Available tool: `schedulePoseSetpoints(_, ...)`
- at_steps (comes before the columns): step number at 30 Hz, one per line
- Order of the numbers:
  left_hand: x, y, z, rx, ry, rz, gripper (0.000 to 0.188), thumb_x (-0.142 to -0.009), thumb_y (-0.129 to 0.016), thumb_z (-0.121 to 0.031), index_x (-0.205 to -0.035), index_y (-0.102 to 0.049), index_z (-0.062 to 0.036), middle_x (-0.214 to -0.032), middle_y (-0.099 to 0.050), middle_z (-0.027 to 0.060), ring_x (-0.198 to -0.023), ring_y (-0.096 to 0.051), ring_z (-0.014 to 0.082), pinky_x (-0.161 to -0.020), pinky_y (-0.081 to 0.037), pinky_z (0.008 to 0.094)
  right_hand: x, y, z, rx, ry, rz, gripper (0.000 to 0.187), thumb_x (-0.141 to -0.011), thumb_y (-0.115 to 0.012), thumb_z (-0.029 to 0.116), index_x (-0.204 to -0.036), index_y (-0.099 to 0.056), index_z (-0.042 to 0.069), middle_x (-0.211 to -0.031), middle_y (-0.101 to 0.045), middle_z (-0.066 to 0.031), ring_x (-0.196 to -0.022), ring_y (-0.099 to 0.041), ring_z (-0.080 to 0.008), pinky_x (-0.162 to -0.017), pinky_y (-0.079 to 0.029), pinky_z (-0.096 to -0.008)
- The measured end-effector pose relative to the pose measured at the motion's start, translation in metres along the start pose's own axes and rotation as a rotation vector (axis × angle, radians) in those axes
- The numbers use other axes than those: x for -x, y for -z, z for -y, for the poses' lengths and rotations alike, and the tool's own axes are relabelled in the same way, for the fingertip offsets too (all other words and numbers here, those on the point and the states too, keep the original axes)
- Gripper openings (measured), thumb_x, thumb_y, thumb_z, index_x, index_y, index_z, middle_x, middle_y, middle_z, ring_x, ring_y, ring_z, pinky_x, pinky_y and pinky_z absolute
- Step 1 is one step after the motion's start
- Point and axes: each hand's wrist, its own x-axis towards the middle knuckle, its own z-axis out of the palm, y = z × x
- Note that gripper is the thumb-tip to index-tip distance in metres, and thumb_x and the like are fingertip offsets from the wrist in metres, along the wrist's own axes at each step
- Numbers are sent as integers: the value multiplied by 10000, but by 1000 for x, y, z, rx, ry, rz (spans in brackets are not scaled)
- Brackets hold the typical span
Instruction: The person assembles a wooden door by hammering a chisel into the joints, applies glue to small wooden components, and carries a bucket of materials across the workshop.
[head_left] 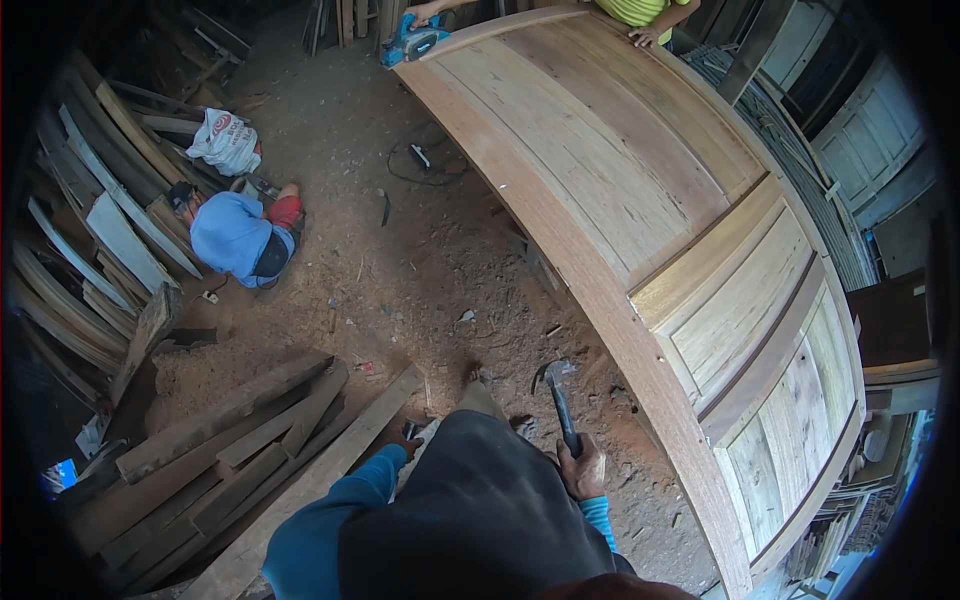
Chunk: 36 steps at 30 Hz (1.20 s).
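My right hand (584,468) is wrapped round the dark handle of a claw hammer (563,408), its metal head pointing away from me above the dirt floor. To its right lies a large panelled wooden door (590,130), apart from the hammer. My left hand (410,447) hangs low by my left leg, near a long plank (330,470). Its fingers look closed round a small dark thing (409,430), too small to make out.
At the door's far end a person in a yellow shirt (636,10) has a hand on a blue power planer (412,43). Another person in a blue shirt (232,235) crouches at left, beside a white sack (226,142). Stacked boards (220,450) lie at near left; a cord (405,170) lies on the floor.
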Motion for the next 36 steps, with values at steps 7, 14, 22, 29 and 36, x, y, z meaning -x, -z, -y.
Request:
schedulePoseSetpoints(7, -40, 28, -11, 216, 98, -13, 886, -832, -789, -481, -1471, -430, 16, -1079, -698, 257, -840, -713, 315, -744, -575, 421, -63, -35, 56, 15, 56, 145, 383, -897, -726, 371, -957, -650, 0, -762, -672, -243, -715, -694, -406, -638, -521, -469)
schedulePoseSetpoints(14, -139, 90, 6, 372, 137, -137, 814, -829, -786, -521, -1265, -535, 119, -986, -689, 239, -832, -700, 361, -731, -567, 462, -165, -118, 154, -368, 132, 87, 278, -917, -755, 281, -897, -622, 37, -686, -514, 7, -663, -462, -80, -605, -425, -305)
schedulePoseSetpoints(22, -236, 192, 54, 879, 277, -45, 587, -870, -786, -237, -1264, -442, 29, -631, -576, 89, -451, -547, 196, -370, -439, 376, -291, -188, 275, -265, 174, 92, 422, -949, -666, 415, -881, -600, 4, -699, -557, -151, -647, -535, -243, -640, -456, -419)
schedulePoseSetpoints(29, -332, 323, 39, 916, 353, -117, 511, -858, -781, -185, -1217, -485, 26, -638, -569, 83, -436, -542, 188, -347, -428, 349, -380, -262, 356, -352, 235, 82, 333, -962, -682, 332, -838, -563, 47, -658, -484, -21, -635, -447, -117, -584, -400, -339)
schedulePoseSetpoints(36, -424, 398, 46, 1042, 453, -175, 352, -839, -788, -137, -999, -494, -26, -601, -533, 66, -405, -497, 163, -331, -406, 344, -537, -354, 492, -625, 222, 57, 288, -957, -681, 277, -833, -557, 49, -679, -475, 4, -667, -421, -96, -599, -408, -322)
